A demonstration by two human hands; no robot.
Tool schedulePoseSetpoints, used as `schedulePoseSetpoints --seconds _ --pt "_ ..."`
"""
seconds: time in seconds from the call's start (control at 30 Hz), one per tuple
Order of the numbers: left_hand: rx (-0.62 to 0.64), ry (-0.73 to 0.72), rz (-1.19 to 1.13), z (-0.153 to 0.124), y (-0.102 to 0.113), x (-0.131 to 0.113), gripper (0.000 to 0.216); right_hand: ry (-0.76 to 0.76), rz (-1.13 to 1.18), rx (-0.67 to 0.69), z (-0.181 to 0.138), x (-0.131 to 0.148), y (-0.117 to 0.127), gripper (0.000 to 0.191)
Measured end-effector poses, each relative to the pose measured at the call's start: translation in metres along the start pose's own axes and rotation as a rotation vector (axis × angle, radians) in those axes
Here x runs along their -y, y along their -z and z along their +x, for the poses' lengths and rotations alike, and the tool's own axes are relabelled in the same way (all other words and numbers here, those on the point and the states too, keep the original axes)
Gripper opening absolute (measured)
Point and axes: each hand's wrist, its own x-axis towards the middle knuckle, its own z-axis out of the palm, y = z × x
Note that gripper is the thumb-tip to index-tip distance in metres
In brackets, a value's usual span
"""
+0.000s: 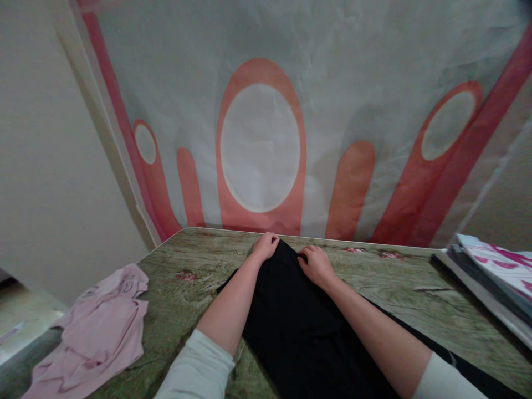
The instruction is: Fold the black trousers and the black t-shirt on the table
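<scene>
A black garment [291, 327] lies stretched over the table, its narrow far end close to the back edge and its near part running out of view at the bottom. Whether it is a top or trousers, I cannot tell. My left hand [266, 247] is closed in a pinch on the far left corner of the cloth. On the opposite side my right hand [316, 265] has its fingers curled over the cloth's edge, the fingertips partly hidden. Both forearms reach across the garment, and a dark flap sticks out beneath the left one.
A crumpled pink garment [100, 332] lies at the table's left edge. At the right stands a stack of folded clothes [494, 277]. The wood-patterned table [191, 299] meets a wall hanging [324, 83] with red shapes at the back.
</scene>
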Motion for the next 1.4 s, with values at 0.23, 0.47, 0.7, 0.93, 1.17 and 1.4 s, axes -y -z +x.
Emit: schedulePoseSetpoints --seconds 0.23,0.47,0.7,0.93,1.17,1.4 --pt "0.011 0.032 -0.013 0.001 -0.001 0.0 0.018 -0.059 0.023 -0.025 0.003 -0.006 -0.002 0.014" --pt "0.007 0.052 0.007 -0.005 0.003 -0.006 0.017 -0.095 0.061 -0.026 0.007 -0.009 -0.004 0.015" --pt "-0.027 0.062 0.012 -0.004 0.012 -0.015 0.012 -0.122 0.073 -0.017 0.011 -0.013 -0.006 0.016" --pt "-0.001 0.128 -0.029 0.001 0.015 -0.026 0.014 -0.128 0.082 -0.012 0.011 -0.013 -0.005 0.016" --pt "-0.01 0.196 -0.074 -0.004 0.001 -0.021 0.016 -0.127 0.097 -0.028 0.01 -0.012 -0.003 0.017" --pt "-0.06 0.213 -0.063 -0.005 0.005 -0.02 0.012 -0.134 0.087 -0.033 0.011 -0.014 -0.006 0.015"
